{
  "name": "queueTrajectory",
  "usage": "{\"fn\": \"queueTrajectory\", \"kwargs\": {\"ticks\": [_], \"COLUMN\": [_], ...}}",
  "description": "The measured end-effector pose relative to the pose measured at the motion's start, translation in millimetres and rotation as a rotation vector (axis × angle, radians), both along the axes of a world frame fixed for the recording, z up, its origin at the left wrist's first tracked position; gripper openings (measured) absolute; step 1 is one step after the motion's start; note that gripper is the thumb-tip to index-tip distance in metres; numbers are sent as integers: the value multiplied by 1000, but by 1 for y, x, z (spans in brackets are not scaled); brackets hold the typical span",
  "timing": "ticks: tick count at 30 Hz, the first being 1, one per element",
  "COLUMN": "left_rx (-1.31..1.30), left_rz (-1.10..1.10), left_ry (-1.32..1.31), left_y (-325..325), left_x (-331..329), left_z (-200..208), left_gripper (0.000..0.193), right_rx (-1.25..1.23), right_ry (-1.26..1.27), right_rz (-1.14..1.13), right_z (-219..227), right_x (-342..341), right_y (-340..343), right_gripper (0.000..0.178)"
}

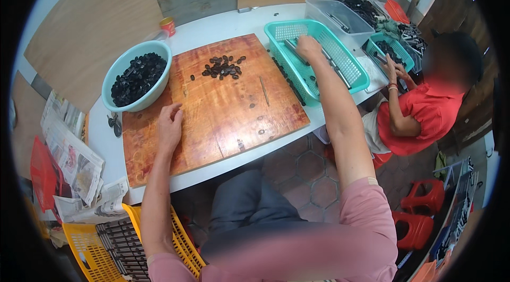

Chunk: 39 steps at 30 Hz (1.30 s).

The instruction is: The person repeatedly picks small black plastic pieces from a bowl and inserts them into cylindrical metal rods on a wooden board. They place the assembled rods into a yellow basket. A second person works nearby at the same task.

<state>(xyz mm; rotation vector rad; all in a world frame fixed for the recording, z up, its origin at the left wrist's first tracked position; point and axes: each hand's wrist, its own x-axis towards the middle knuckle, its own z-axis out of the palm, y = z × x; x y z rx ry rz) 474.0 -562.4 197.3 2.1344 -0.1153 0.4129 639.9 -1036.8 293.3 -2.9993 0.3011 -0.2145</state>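
Note:
My left hand [170,122] rests on the left part of a wooden board [212,133], fingers loosely bent and apart, nothing seen in them. It is near a pale bowl [108,86] full of small black oval pieces [139,77]. My right hand [308,49] reaches into a teal plastic basket [348,59] beyond the board's right edge. Its fingers are closed at a dark metal tube [291,46]; the fingertips are partly hidden. Another tube [336,66] and a few black pieces lie in the basket. A loose pile of black oval pieces [222,68] sits on the board's far half.
At the right a person in a red shirt [425,117] handles a dark tube over a smaller green basket [408,61]. A clear bin [345,37] stands behind mine. A yellow crate of tubes [85,245] is at lower left, red stools [425,197] at lower right.

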Motion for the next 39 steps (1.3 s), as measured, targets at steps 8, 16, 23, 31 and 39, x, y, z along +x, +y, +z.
{"fn": "queueTrajectory", "kwargs": {"ticks": [8, 16, 23, 31, 39], "left_rx": [33, 38, 30, -877, -1132], "left_rz": [87, 91, 100, -229, -270], "left_ry": [-82, -95, -101, 175, 218], "left_y": [1, -6, -3, -78, -56], "left_x": [-7, -4, -2, 14, 42], "left_z": [-1, 1, -1, 54, 31], "left_gripper": [18, 17, 18, 43, 30], "right_rx": [73, 292, 372, 437, 772], "right_ry": [258, 133, -263, -337, -11], "right_rz": [-134, -140, 135, 624, 590], "right_z": [-27, -24, 63, 13, -10], "right_x": [1, 11, -40, -132, -131], "right_y": [-11, -41, 36, 210, 262], "right_gripper": [42, 45, 42, 26, 35]}}
